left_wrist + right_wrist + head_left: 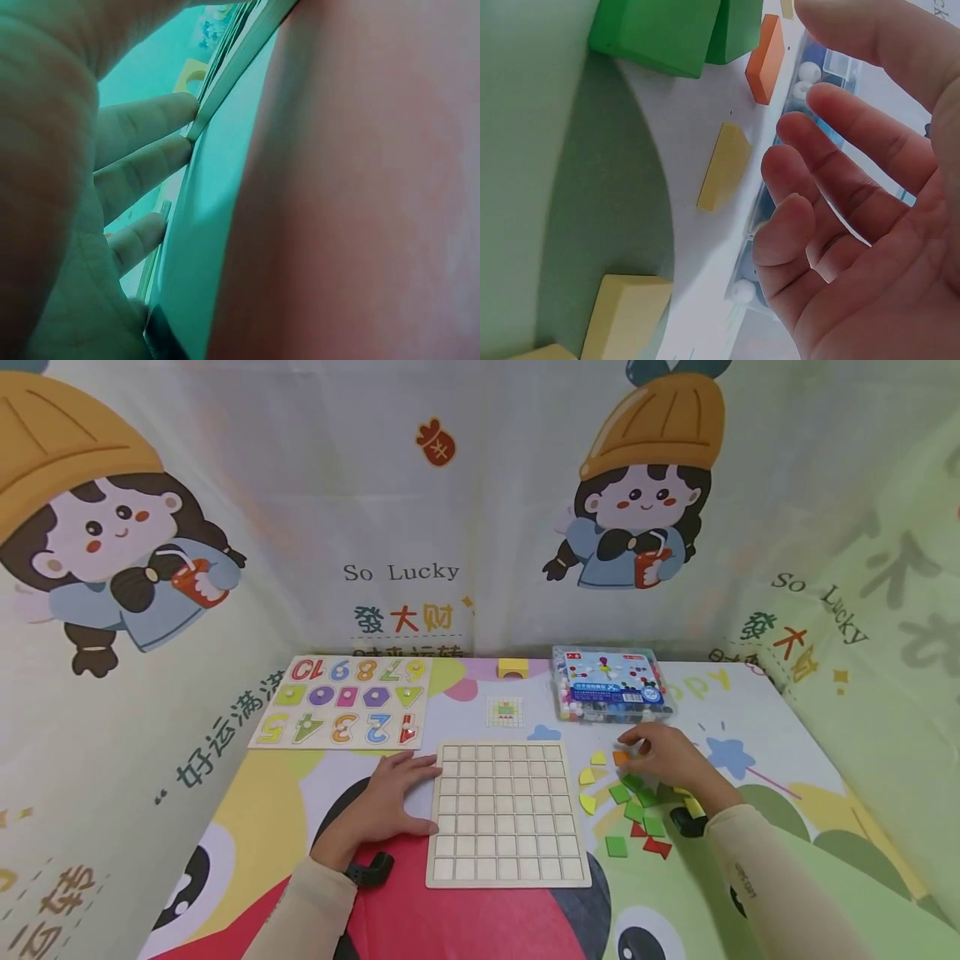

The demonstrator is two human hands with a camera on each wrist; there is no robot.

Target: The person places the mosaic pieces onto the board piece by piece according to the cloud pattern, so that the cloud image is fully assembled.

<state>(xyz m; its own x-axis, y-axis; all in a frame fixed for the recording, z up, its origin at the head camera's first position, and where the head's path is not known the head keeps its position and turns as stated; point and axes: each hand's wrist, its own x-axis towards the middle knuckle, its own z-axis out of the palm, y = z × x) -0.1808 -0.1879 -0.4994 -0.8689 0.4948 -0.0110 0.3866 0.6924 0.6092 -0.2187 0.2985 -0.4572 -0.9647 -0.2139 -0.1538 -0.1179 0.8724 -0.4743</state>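
A wooden grid board [502,814] with bare square cells lies in the middle of the table. My left hand [390,802] rests at its left edge with fingers spread; in the left wrist view, fingertips [184,109] touch the board's side. To the right of the board, my right hand [663,764] hovers over scattered flat pieces, its fingers loosely bent and holding nothing in the right wrist view. Near its fingertips lies an orange piece [766,60]. Around and below it are green squares [633,812], yellow pieces [587,775] and red triangles [657,848].
A number and shape puzzle board [341,702] lies at the back left. A small pattern card [505,711] and a yellow arch block [513,668] sit behind the grid board. At the back right stands a clear box of coloured beads [613,681]. Printed cloth surrounds the table.
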